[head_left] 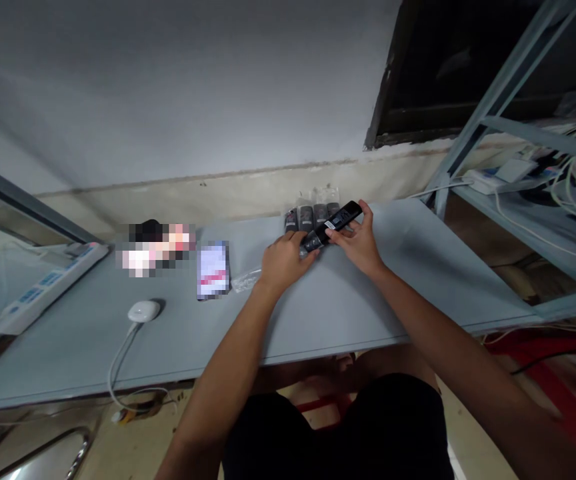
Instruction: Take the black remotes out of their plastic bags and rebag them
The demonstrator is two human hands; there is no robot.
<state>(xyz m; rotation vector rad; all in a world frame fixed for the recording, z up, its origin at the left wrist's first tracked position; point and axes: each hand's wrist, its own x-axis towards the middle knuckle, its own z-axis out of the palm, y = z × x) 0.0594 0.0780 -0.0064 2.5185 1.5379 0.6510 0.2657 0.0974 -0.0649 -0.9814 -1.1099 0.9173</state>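
Observation:
A black remote control (344, 217) with a small white label is held slantwise above the table, its right end higher in the picture. My right hand (362, 241) grips its right part between thumb and fingers. At the lower left end, my left hand (286, 259) is closed around it, where clear plastic wrap (313, 241) covers that end. Just behind my hands, several similar dark remotes (306, 217) lie side by side in clear plastic bags. A strip of clear plastic (246, 280) lies left of my left wrist.
On the grey-blue table (333, 320) lie a phone (213, 270) with a lit, blurred screen and a white rounded case (144, 311) on a cable. A white power strip (51, 288) runs along the left. A metal shelf (543, 220) with cables stands right; the wall (218, 190) borders the back.

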